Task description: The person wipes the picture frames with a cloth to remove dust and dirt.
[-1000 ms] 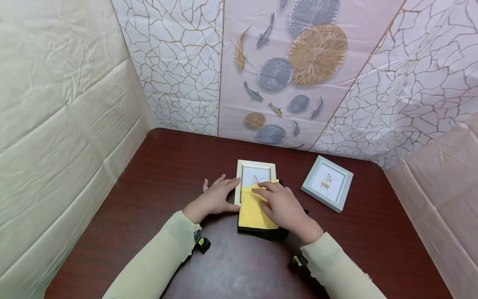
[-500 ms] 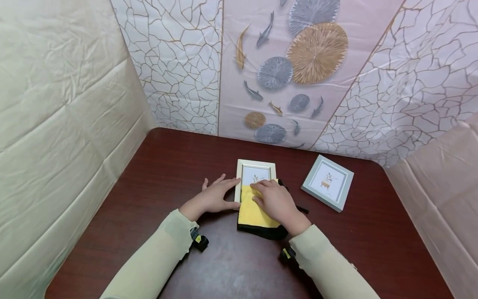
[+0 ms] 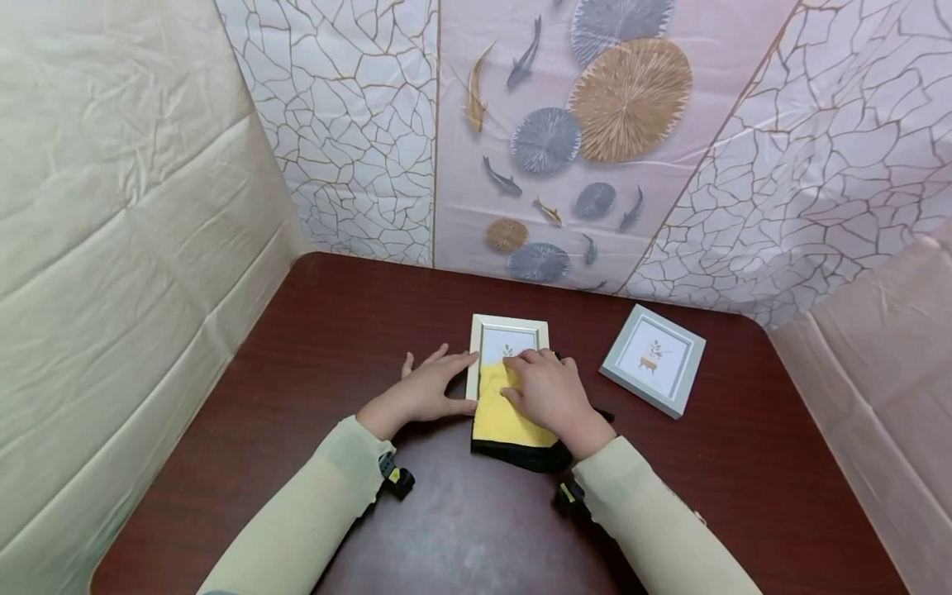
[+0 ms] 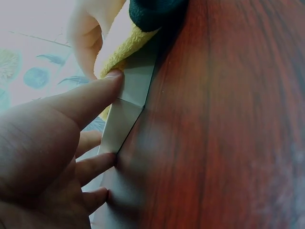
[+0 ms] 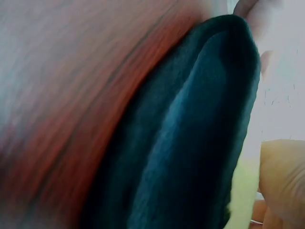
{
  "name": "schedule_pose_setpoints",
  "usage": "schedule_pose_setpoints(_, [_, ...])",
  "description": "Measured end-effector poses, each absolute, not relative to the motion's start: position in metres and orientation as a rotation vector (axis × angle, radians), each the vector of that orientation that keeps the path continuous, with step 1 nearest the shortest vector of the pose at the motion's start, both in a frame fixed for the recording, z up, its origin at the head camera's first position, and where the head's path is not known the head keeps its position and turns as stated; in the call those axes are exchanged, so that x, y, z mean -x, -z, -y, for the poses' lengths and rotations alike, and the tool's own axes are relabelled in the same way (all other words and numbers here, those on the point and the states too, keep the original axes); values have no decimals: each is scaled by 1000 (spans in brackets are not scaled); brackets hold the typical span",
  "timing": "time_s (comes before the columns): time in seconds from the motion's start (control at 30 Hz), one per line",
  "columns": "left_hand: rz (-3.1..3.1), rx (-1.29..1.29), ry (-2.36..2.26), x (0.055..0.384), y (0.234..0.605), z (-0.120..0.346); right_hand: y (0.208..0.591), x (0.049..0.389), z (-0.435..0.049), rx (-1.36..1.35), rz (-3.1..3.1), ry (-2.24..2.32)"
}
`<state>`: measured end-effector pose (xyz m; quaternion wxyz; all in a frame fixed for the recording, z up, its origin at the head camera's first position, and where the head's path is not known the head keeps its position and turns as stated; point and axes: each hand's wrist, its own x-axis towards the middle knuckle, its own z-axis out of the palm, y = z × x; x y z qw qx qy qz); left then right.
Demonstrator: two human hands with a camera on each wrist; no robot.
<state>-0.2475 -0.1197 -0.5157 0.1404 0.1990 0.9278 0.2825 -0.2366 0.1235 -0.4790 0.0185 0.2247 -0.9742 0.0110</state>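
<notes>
A cream picture frame (image 3: 476,335) lies on the dark red table, its print partly covered by a folded yellow cloth (image 3: 498,420) with black edging. My left hand (image 3: 426,390) touches the frame's left side, thumb and index finger spread apart; in the left wrist view the thumb (image 4: 97,93) reaches the frame's edge beside the cloth. My right hand (image 3: 550,392) presses on the cloth over the frame, fingers lightly bent near its far edge. In the right wrist view the cloth's black side (image 5: 190,129) hides most of that contact.
A second picture frame (image 3: 687,376), pale grey-green, lies to the right, turned at an angle. A patterned wall covering (image 3: 357,165) stands behind the table (image 3: 357,306), with cream fabric (image 3: 126,248) on the left.
My right hand has shifted left and lowered onto the cloth, its fingers bending more. The cloth has crept slightly away from me over the frame. The left hand stays at the frame's edge.
</notes>
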Motion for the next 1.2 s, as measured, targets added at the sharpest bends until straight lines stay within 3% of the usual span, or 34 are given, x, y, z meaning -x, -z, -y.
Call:
schedule_pose_setpoints(0.33, [-2682, -552, -812, 250, 519, 117, 478, 240, -127, -667, 3045, -153])
schedule_pose_setpoints(0.6, [-2674, -558, -808, 249, 517, 119, 462, 222, -141, -717, 3105, -416])
schedule_pose_setpoints(1.0, [-2681, -556, -781, 248, 516, 120, 451, 180, -146, -1169, 3149, -976])
schedule_pose_setpoints(1.2, [-2675, -572, -788, 248, 515, 116, 467, 181, -140, -1149, 3139, -1023])
